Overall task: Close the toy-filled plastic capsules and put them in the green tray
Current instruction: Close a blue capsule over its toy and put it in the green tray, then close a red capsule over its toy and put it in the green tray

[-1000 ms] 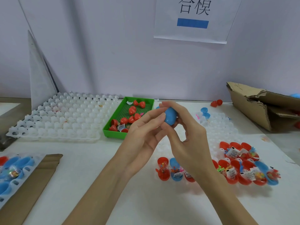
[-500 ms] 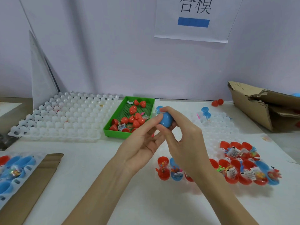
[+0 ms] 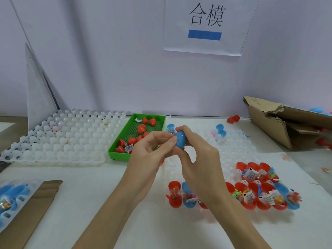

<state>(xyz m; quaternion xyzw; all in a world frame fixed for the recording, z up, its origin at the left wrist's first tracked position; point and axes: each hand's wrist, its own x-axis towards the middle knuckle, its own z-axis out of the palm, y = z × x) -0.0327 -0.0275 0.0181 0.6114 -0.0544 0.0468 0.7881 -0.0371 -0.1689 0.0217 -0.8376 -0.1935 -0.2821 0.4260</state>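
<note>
Both hands were held up over the white tabletop (image 3: 89,203), and between them was a blue capsule (image 3: 181,140). The right hand (image 3: 199,162) had its fingers (image 3: 186,131) curled over the top of the capsule and its thumb under it, so it gripped the capsule. The left hand (image 3: 149,159) pinched the left side of the same capsule with its thumb and fingertips. The capsule looked closed, but the fingers hid part of it. It was in the air, just right of the green tray (image 3: 118,150) and not in it. The green tray sat on the tabletop behind the left hand, with some closed red capsules (image 3: 141,128) lying inside. Left of the tray was a big white holder tray (image 3: 59,137) with many little cups. Another white holder tray (image 3: 233,150) lay under and behind the right hand. In its front rows stood open capsules (image 3: 251,194), mostly red and a few blue, with small toys and paper tags in them. Two more open capsules (image 3: 179,196), one red and one blue, stood just in front of the right wrist. A torn cardboard box (image 3: 280,126) lay on the right side. A flat piece of cardboard (image 3: 36,209) lay at the front left, beside a tray of blue capsule halves (image 3: 10,198). A paper sign (image 3: 204,26) with two characters and a blue bar hung on the wall.
</note>
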